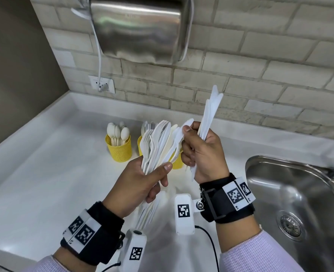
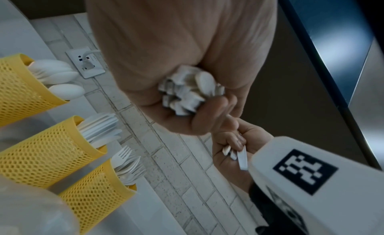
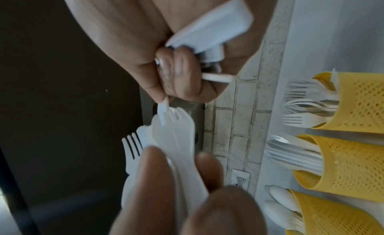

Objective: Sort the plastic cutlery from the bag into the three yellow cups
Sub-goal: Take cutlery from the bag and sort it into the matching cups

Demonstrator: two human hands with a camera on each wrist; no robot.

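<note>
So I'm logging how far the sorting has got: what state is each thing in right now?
left hand: grips a mixed bundle of forks and knives
right hand: grips a few knives, thumb and forefinger pinching one more knife from the bundle
spoon cup: upright, holds spoons
knife cup: upright, holds knives
fork cup: upright, holds forks
sink: dry, nothing in it

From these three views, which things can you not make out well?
- Two yellow cups: head view, mostly hidden behind the bundle in the left hand.
- The bag: no view shows it clearly.
- Count of knives in the right hand: they overlap.
- Sink: cut by the right edge.
</note>
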